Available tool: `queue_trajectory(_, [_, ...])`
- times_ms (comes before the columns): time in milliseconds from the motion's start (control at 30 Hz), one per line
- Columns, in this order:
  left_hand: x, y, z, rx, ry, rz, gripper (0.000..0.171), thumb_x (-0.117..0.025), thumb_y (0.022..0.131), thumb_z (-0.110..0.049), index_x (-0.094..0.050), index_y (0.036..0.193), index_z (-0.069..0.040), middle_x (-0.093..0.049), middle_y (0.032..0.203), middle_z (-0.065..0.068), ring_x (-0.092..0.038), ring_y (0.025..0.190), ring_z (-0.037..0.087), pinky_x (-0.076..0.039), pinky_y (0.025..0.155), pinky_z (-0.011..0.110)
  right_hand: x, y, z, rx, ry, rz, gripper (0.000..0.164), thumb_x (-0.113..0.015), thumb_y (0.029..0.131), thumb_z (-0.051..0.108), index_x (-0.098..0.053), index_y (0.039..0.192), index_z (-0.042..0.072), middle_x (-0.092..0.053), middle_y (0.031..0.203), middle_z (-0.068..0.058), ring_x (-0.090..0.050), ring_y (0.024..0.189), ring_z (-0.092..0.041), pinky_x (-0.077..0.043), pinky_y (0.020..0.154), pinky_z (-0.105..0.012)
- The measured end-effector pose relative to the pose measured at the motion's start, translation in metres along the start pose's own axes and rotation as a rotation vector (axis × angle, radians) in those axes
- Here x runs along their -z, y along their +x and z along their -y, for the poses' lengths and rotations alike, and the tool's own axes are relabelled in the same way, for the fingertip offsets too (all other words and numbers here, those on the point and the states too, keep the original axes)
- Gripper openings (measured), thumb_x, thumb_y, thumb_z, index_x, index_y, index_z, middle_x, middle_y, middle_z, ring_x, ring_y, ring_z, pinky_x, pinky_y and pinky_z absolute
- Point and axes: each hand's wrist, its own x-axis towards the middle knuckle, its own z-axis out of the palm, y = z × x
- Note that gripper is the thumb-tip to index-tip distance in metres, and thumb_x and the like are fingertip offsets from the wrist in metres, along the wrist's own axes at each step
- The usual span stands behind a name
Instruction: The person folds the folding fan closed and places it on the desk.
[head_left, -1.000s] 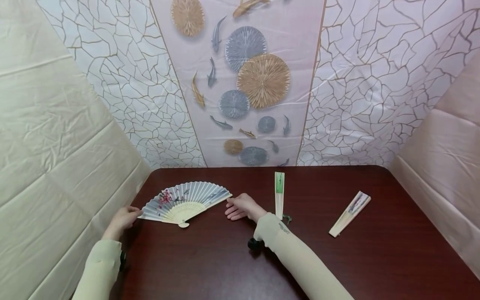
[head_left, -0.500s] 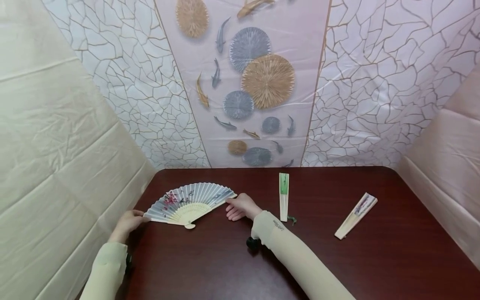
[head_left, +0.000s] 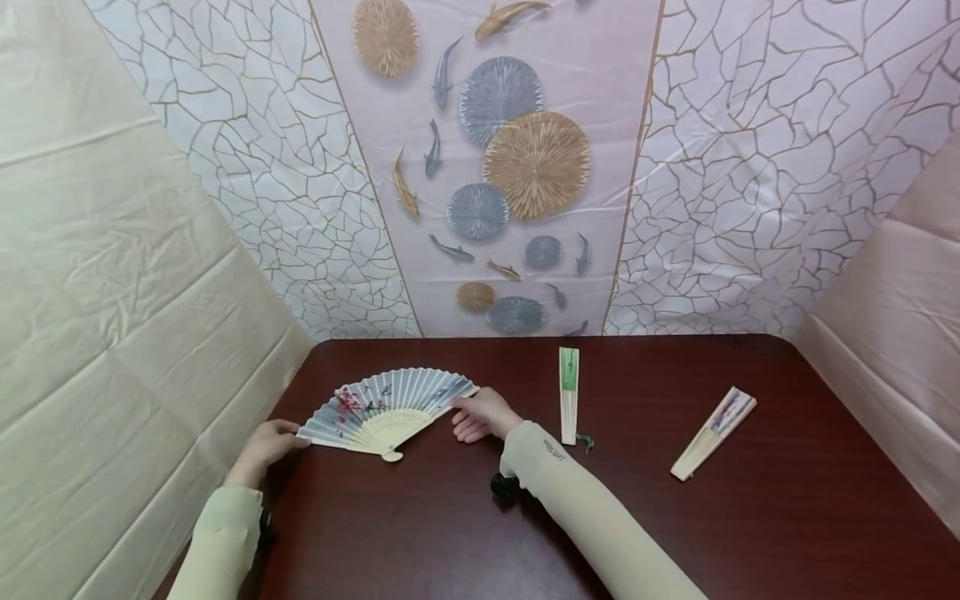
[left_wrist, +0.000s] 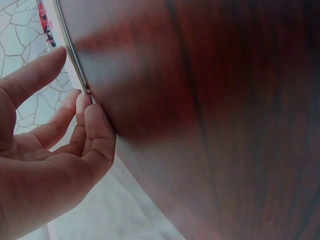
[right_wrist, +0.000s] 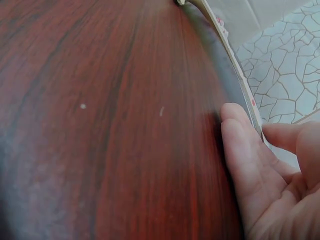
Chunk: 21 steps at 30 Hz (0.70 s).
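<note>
A spread folding fan (head_left: pixel 405 398), pale blue with pink blossoms and cream ribs, lies on the left part of the table, its pivot end toward the front. My left hand (head_left: pixel 264 450) pinches the fan's left end; in the left wrist view its thumb lies on one side of the outer stick (left_wrist: pixel 75 67) and the fingertips on the other. At the opposite end, my right hand (head_left: pixel 486 415) holds the right outer stick (right_wrist: pixel 242 82) between thumb and fingers. The lower fingers of that hand rest along the tabletop in the right wrist view.
A folded green fan (head_left: pixel 569 392) with a green tassel (head_left: pixel 585 442) lies right of my right hand. Farther right is another folded fan (head_left: pixel 712 433), slanted. The dark red table (head_left: pixel 420 533) ends at a patterned backdrop (head_left: pixel 517 208) and beige cloth sides (head_left: pixel 172 275).
The spread fan has slid slightly right along the table, with my left hand moving right too. My right hand has shifted a little left against its end. The head view has turned slightly left.
</note>
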Motion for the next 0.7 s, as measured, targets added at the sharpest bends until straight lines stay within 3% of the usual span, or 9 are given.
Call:
queue_trajectory(267, [-0.0060,-0.0034,-0.0086,-0.046,0.015,-0.017,0.033,-0.069,0.078,0.002,-0.059,0.106,0.016,-0.065,0.094,0.025,-0.058,0.088,0.035,-0.046,0.073,0.034,-0.0022,0.0022,0.0004,-0.008,-0.017,0.007,0.041,-0.062,0.100,0.031,-0.073,0.094,-0.008,-0.072,0.073,-0.014,-0.067,0.053,-0.016,-0.059,0.053,-0.029])
queue_trajectory(500, [-0.0074,-0.0004,-0.0097,0.033,-0.041,0.008,0.034,-0.068,0.079,-0.002,-0.059,0.107,0.015,-0.060,0.095,0.021,-0.055,0.083,0.030,-0.045,0.066,0.031,-0.0040,0.0020,0.0008,-0.005,0.003,-0.007,0.032,-0.063,0.099,0.022,-0.073,0.095,-0.009,-0.073,0.075,-0.015,-0.067,0.055,-0.015,-0.058,0.051,-0.027])
queue_trajectory(700, [-0.0071,0.0033,-0.0082,0.069,-0.101,0.066,0.033,-0.070,0.085,-0.009,-0.057,0.107,0.012,-0.053,0.081,0.008,-0.047,0.067,0.017,-0.042,0.058,0.027,-0.0023,0.0028,0.0018,-0.009,0.036,-0.017,0.029,-0.062,0.098,0.018,-0.072,0.095,-0.008,-0.072,0.075,-0.014,-0.068,0.057,-0.016,-0.059,0.054,-0.028])
